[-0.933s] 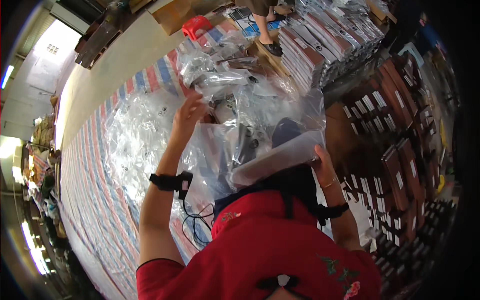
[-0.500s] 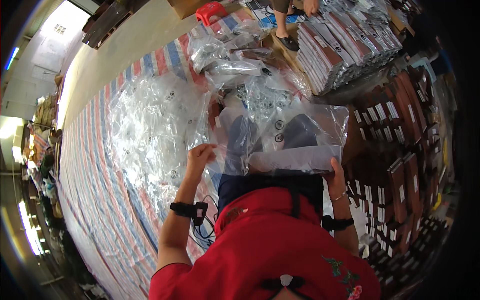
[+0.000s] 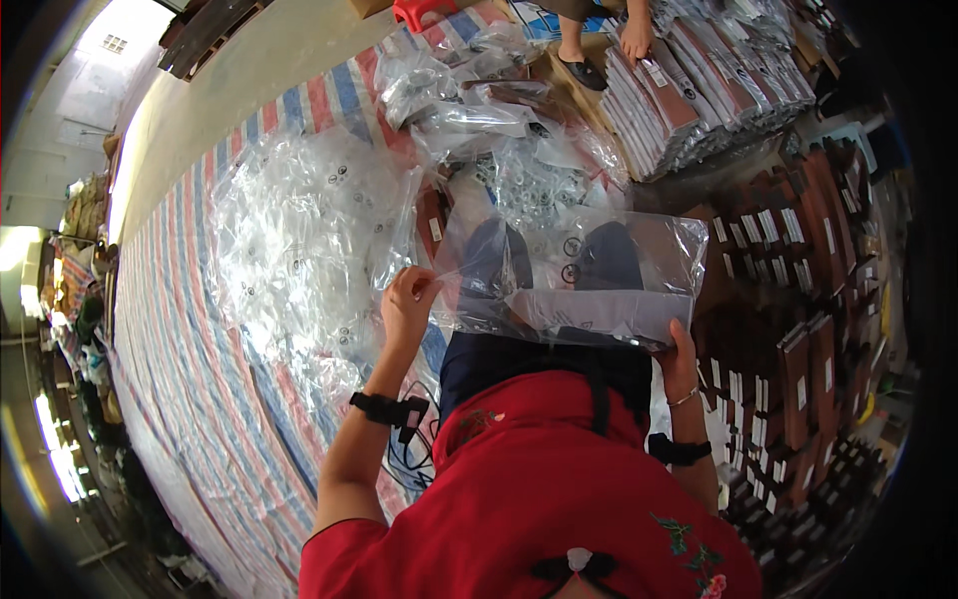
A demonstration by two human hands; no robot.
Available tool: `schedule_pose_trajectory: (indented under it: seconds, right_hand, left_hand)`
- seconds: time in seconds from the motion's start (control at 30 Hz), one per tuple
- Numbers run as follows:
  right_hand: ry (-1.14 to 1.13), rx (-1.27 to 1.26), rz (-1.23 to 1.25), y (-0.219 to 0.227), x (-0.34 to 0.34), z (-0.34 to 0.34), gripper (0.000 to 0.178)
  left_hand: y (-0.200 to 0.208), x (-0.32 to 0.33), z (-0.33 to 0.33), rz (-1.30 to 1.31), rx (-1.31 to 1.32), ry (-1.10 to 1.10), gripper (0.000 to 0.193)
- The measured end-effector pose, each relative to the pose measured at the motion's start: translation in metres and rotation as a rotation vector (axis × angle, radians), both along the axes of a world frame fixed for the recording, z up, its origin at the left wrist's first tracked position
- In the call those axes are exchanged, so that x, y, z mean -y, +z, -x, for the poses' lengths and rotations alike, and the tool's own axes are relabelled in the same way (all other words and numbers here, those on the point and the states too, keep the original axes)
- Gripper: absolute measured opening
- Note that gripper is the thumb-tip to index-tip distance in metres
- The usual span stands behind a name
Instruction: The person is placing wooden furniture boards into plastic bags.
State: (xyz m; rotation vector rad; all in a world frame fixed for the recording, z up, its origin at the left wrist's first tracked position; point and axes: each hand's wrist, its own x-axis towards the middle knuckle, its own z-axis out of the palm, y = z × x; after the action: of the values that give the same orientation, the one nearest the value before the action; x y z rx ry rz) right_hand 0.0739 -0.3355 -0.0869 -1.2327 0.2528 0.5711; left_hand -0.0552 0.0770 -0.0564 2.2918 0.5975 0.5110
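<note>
Across my lap stretches a clear plastic bag with small dark printed marks. A pale whitish strip shows along its near side; whether it is a sheet inside or a folded part of the bag I cannot tell. My right hand grips the bag's near right corner, thumb on top. At the bag's left edge, my left hand has its fingers pinched together on the film. Just left of that hand spreads a large heap of clear plastic bags.
A striped sheet covers the floor at left. Brown pieces with white labels are stacked at right. Wrapped brown panels are piled far right, where another person's hand touches them. A red stool stands at the back.
My left hand has come up and right to the bag's left edge and now pinches it. The bag has shifted slightly right. The other person's hand has come down onto the wrapped pile.
</note>
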Motion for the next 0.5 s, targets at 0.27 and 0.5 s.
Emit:
schedule_pose_trajectory:
  seconds: [0.27,0.5]
  right_hand:
    - [-0.052,-0.062,-0.007,-0.015,0.008,0.004,0.056]
    - [-0.078,-0.062,0.001,-0.005,0.0,0.001,0.055]
  left_hand:
    - [0.007,0.003,0.005,0.181,-0.032,0.196,0.012]
    - [0.044,0.014,0.01,-0.043,0.031,0.056,0.009]
